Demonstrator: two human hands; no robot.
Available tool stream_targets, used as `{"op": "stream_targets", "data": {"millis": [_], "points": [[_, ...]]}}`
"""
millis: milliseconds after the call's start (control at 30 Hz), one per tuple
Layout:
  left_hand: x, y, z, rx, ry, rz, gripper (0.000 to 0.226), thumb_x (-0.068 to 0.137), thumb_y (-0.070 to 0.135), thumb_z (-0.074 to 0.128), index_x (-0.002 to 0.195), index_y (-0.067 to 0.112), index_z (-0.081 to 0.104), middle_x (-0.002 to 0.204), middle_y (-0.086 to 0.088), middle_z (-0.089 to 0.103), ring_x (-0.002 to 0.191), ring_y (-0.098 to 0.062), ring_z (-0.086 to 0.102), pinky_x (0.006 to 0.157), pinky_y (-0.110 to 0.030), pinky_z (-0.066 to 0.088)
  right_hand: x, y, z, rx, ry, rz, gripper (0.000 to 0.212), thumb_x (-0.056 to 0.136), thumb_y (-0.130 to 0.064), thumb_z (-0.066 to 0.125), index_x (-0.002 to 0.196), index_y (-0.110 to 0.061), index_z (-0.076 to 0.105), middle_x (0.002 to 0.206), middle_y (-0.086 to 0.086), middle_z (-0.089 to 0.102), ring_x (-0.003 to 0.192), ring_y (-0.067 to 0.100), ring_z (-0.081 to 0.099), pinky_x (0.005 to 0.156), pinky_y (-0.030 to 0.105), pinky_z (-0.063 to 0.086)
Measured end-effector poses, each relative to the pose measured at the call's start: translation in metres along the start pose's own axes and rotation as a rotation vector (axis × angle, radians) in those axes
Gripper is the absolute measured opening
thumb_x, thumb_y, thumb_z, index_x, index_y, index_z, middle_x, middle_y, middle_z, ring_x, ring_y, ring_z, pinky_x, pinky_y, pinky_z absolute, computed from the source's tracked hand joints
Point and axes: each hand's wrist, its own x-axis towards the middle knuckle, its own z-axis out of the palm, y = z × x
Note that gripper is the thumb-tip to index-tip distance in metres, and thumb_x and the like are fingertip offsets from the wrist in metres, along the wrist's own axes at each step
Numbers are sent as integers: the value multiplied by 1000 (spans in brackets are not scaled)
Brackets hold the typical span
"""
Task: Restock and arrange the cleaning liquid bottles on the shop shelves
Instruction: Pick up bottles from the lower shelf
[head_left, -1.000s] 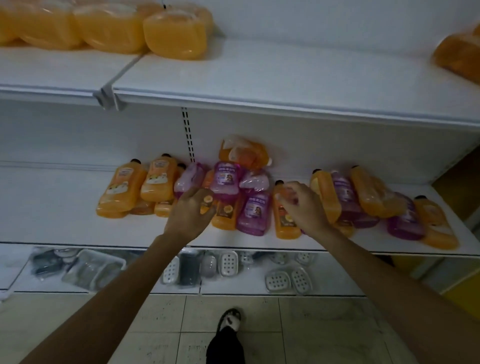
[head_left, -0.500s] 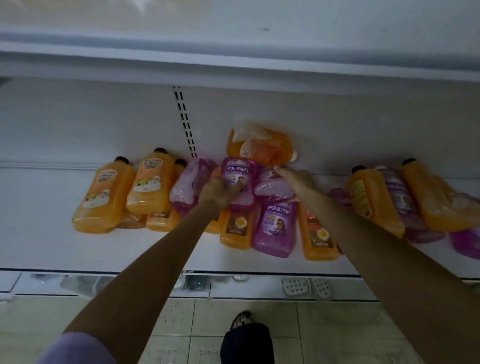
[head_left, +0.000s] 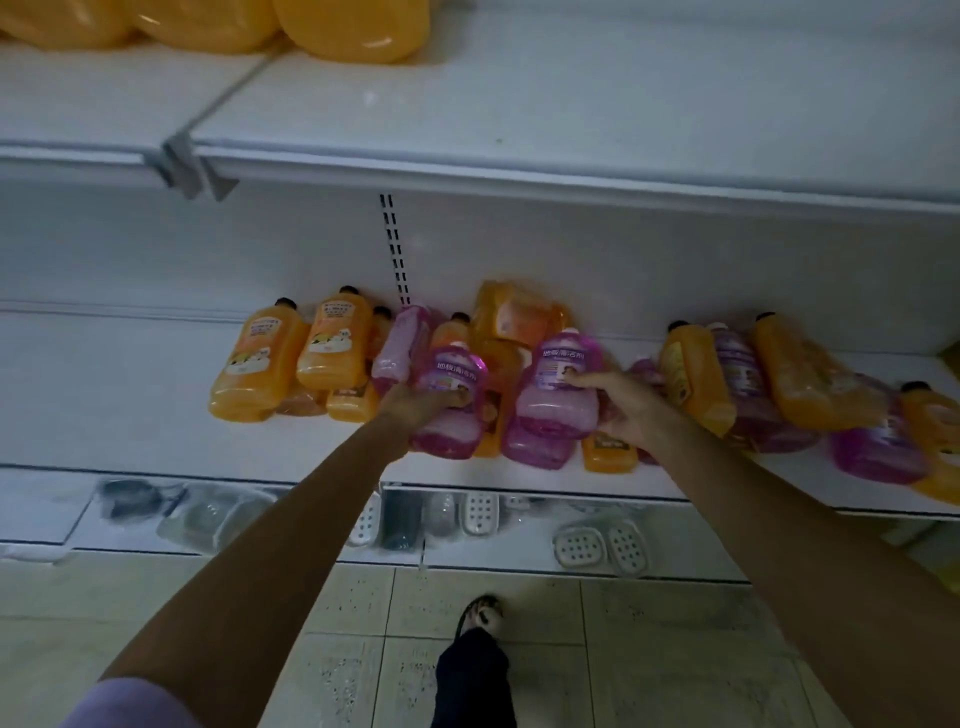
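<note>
Orange and purple cleaning liquid bottles lie in a jumbled row on the middle white shelf (head_left: 130, 415). My left hand (head_left: 415, 402) grips a purple bottle (head_left: 449, 400) by its lower body, cap pointing up and away. My right hand (head_left: 626, 410) holds a second purple bottle (head_left: 558, 384), thumb across its label, raised above another purple bottle (head_left: 535, 449) that lies flat. Orange bottles (head_left: 260, 369) lie at the left, and a mixed orange and purple heap (head_left: 753, 384) at the right. An orange refill pouch (head_left: 519, 317) leans on the back wall.
The upper shelf (head_left: 519, 130) carries big orange jugs (head_left: 353, 26) at its back left. Below, the bottom shelf holds soap dishes (head_left: 597, 545) and packaged items (head_left: 208, 514). My foot (head_left: 480, 613) stands on the tiled floor close to the shelving.
Both hands have drawn back from the rear of the pile, each now holding a purple bottle lifted clear of the row. The camera has tilted back so the upper shelf shows again.
</note>
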Motion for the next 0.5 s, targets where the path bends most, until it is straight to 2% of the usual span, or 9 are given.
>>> {"op": "stream_targets", "data": {"millis": [67, 100, 167, 267, 400, 467, 500], "points": [[-31, -9, -5, -30, 56, 83, 66, 64, 20, 84, 121, 13, 52, 116, -11, 63, 103, -30, 62, 91, -48, 51, -31, 6, 3, -25, -37, -29, 39, 84, -3, 63, 123, -4, 57, 103, 11, 66, 91, 23, 63, 86, 38, 51], [-49, -12, -8, -45, 89, 109, 65, 64, 20, 84, 120, 12, 53, 114, -10, 64, 102, -30, 63, 91, -47, 52, -47, 10, 6, -21, -62, -45, 37, 85, -2, 61, 122, -3, 58, 101, 10, 67, 89, 22, 63, 85, 38, 51], [-89, -16, -16, -62, 146, 151, 65, 62, 24, 86, 118, 12, 56, 111, -10, 65, 98, -29, 64, 89, -45, 54, -80, 18, 17, 2, -141, -61, 27, 87, 0, 55, 113, -3, 61, 94, 9, 69, 84, 21, 66, 80, 34, 55], [-147, -22, -36, -61, 187, 205, 65, 56, 31, 88, 111, 13, 59, 107, -10, 68, 93, -28, 67, 85, -46, 55, -119, 35, 43, 47, -244, -47, 26, 85, -1, 48, 106, -6, 63, 86, 8, 72, 77, 19, 69, 76, 32, 56], [-220, -29, -80, -47, 305, 270, 60, 64, 25, 84, 114, 9, 55, 109, -10, 66, 93, -27, 66, 85, -42, 55, -164, 45, 106, 75, -342, -65, 15, 88, -7, 48, 93, -10, 62, 68, 4, 71, 59, 15, 68, 62, 29, 57], [-254, -31, -110, -53, 364, 302, 66, 65, 24, 84, 119, 13, 48, 111, -8, 63, 96, -26, 64, 87, -42, 54, -183, 49, 144, 56, -390, -99, 17, 88, -13, 58, 103, -8, 62, 75, 8, 72, 61, 16, 69, 60, 29, 59], [-269, -32, -126, -48, 391, 323, 71, 65, 24, 84, 123, 15, 45, 112, -7, 61, 96, -25, 63, 84, -39, 55, -189, 52, 163, 28, -404, -137, 31, 84, -16, 65, 113, -7, 60, 85, 11, 72, 67, 18, 70, 61, 32, 59]]}}
